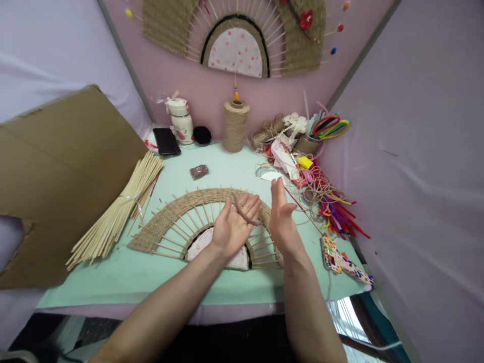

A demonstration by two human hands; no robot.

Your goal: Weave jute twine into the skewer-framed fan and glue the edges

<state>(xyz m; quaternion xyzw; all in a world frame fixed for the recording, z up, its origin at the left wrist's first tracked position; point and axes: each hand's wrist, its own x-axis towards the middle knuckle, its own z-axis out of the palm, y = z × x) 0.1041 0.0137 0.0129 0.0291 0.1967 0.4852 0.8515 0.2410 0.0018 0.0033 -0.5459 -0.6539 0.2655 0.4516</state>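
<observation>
A thin, slightly curved roll of brown modelling clay (242,214) lies across the fingers of my left hand (229,232). That hand is palm up and flat, its fingers stretched out. To the right, apart from the clay, my right hand (283,217) is raised on edge with straight fingers and nothing in it. Beneath both hands lies a woven twine fan (159,227) with thin stick ribs and a pink-spotted white half-circle at its base. My hands and forearms hide part of its right side. Beyond the fan sits a small wrapped brown clay block (199,172).
On the left, a bundle of sticks (117,212) leans by a cardboard sheet (68,166). A twine spool (235,126), phone (166,141) and bottle (180,121) stand at the back. Pipe cleaners (336,214) and a glue gun (342,259) lie right. Another fan (166,25) hangs above.
</observation>
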